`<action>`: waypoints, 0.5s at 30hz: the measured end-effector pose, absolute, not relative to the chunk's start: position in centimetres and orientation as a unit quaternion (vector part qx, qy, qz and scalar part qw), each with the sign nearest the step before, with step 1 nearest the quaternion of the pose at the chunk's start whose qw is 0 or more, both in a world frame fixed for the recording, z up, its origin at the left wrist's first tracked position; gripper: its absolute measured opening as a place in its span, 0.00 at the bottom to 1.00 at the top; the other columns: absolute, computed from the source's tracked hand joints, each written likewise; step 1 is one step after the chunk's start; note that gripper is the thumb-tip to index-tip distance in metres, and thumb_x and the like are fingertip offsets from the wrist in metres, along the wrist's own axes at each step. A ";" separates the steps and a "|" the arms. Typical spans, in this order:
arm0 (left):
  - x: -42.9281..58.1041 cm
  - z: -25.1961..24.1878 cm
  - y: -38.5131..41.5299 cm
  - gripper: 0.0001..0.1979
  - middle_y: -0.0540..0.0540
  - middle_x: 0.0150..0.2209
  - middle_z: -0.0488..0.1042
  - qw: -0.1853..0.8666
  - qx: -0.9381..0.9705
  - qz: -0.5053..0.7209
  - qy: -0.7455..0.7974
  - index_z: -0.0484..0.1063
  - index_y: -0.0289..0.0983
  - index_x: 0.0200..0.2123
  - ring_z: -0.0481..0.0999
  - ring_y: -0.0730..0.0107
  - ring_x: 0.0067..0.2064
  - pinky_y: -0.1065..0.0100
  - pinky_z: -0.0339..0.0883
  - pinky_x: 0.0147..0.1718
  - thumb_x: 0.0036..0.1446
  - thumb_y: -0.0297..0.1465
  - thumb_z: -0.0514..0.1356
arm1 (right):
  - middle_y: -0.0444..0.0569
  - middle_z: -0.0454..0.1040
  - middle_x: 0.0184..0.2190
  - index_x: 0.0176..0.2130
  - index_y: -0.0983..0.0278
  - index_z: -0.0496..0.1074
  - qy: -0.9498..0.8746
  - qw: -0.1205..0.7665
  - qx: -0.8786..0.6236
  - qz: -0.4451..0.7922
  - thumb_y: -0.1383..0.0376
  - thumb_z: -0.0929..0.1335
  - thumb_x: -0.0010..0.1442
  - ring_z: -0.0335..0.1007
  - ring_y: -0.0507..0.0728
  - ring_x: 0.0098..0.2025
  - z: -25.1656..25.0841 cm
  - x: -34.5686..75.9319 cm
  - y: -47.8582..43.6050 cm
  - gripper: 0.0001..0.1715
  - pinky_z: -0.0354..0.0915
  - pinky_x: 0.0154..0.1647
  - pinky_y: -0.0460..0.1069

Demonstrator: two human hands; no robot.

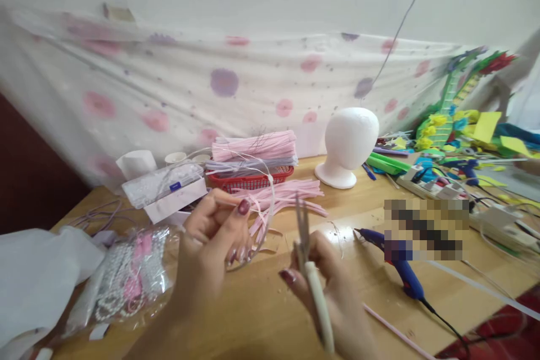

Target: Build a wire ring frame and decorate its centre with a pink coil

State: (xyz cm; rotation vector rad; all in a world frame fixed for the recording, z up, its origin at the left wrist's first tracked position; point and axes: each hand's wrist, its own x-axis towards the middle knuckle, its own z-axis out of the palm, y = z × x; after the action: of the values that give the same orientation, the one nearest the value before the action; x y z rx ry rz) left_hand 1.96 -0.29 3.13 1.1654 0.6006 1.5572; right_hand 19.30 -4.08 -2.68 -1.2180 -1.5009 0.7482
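Above the near part of a wooden table (253, 315), the person's left hand (217, 230) pinches a thin pale hoop (273, 197) and a narrow pink strip (230, 199) between thumb and fingers; which fingertip presses on which piece I cannot tell. The hoop bows out to the right of that hand, its upper part in front of a red basket (253, 181). Well within reach, the right hand (333, 287) is curled around scissors (311, 270) with a pale handle, their blades pointing up and away, slightly parted. Beyond both hands, loose pink stems (295, 194) fan across the wood, and bundled stems (253, 146) lie on the basket. A white foam head (352, 140) stands farther back; a blue glue gun (409, 278) lies near the right hand, and a clear bag of beads (130, 270) rests beside the left forearm.
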 end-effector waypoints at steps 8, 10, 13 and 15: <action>-0.6 4.8 1.5 0.12 0.60 0.11 0.58 0.691 0.487 0.454 0.281 0.73 0.37 0.25 0.50 0.86 0.12 0.83 0.56 0.11 0.53 0.34 0.71 | 0.40 0.64 0.26 0.30 0.58 0.60 -0.706 0.348 -0.603 0.131 0.49 0.73 0.57 0.61 0.54 0.29 -1.2 26.1 -4.1 0.23 0.59 0.31 0.49; -0.5 4.8 1.4 0.11 0.61 0.11 0.57 0.697 0.481 0.455 0.275 0.74 0.37 0.27 0.51 0.85 0.12 0.83 0.58 0.12 0.53 0.34 0.71 | 0.41 0.65 0.26 0.30 0.58 0.60 -0.672 0.319 -0.653 0.143 0.47 0.70 0.58 0.63 0.56 0.30 -2.6 26.4 -4.1 0.22 0.60 0.32 0.50; -0.4 4.8 1.2 0.10 0.61 0.11 0.57 0.707 0.471 0.459 0.260 0.74 0.37 0.27 0.51 0.85 0.12 0.83 0.58 0.12 0.54 0.34 0.71 | 0.44 0.71 0.27 0.31 0.58 0.62 -0.609 0.265 -0.733 0.147 0.46 0.68 0.57 0.69 0.59 0.30 -5.0 26.8 -3.8 0.20 0.61 0.32 0.51; -0.4 4.9 1.2 0.11 0.61 0.10 0.57 0.714 0.466 0.460 0.247 0.74 0.36 0.27 0.51 0.86 0.12 0.83 0.56 0.11 0.54 0.34 0.72 | 0.51 0.76 0.31 0.34 0.59 0.66 -0.599 0.236 -0.752 0.144 0.49 0.66 0.57 0.73 0.63 0.34 -6.5 27.3 -3.5 0.17 0.62 0.34 0.53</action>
State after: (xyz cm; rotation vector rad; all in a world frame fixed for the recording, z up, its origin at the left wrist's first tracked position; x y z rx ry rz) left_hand -0.40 1.15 4.88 1.0330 0.5482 1.0198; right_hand 27.26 -3.51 -6.51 -2.0616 -1.6434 0.3944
